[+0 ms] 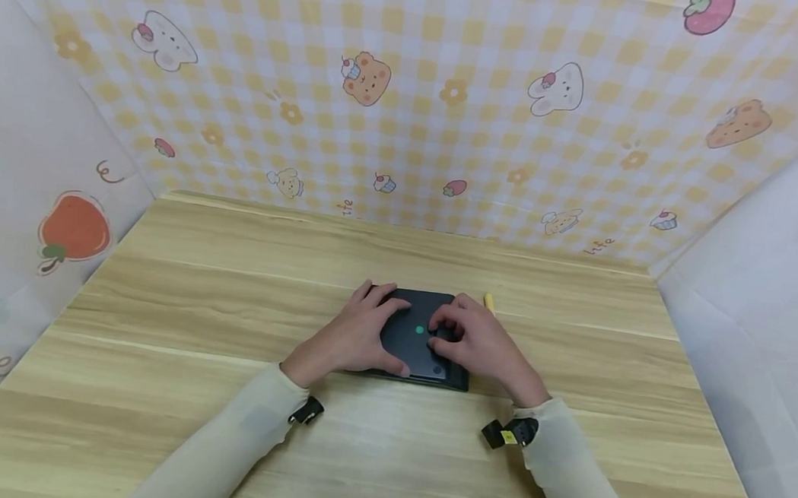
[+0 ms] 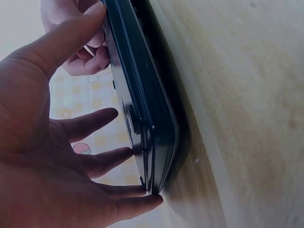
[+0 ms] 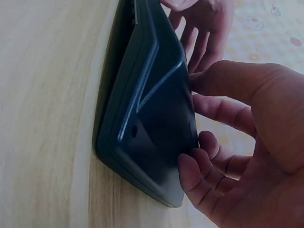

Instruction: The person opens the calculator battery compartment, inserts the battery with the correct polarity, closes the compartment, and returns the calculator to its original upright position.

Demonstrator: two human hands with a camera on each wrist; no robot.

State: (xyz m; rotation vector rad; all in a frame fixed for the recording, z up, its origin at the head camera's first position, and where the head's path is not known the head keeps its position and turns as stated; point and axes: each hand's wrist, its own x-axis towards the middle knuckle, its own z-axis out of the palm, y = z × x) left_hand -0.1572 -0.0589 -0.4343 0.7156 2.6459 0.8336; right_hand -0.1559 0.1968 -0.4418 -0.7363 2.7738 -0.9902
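Observation:
A black calculator (image 1: 403, 339) lies with its back up on the wood table, a green dot (image 1: 419, 329) near the middle of its back. Its wedge-shaped side (image 3: 166, 128) shows in the right wrist view. Across its left part my left hand (image 1: 356, 334) holds it, thumb at the near edge and fingers spread toward the far edge. My right hand (image 1: 478, 345) is bent over the right part, thumb and index fingertips at the back surface beside the green dot and the other fingers curled. I cannot tell whether those fingertips pinch anything.
A small yellow stick-like thing (image 1: 489, 302) lies on the table just behind my right hand, partly hidden by it. Behind the table (image 1: 199, 267) hangs a yellow checked cloth (image 1: 419, 143), with white cloth sides (image 1: 765, 325) at left and right.

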